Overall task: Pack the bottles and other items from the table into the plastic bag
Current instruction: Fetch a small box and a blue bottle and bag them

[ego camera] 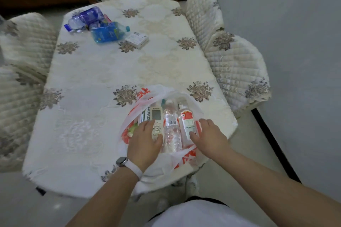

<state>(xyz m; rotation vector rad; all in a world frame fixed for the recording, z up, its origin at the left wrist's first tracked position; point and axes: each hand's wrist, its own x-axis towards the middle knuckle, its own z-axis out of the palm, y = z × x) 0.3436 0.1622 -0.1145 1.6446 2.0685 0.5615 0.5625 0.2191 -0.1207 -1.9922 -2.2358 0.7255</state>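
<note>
left hand (145, 140) flat, fingers straight, on remote (156, 114) in plastic bag (162, 89) | right hand (210, 134) at bag rim, grip unclear

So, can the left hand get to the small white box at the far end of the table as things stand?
Probably yes, with a lean: only bare tablecloth lies between the left hand, resting at the plastic bag, and the white box.

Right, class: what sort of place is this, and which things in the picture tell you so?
Probably a home dining room: a cloth-covered table, quilted chairs around it, and household bottles lying on it.
</note>
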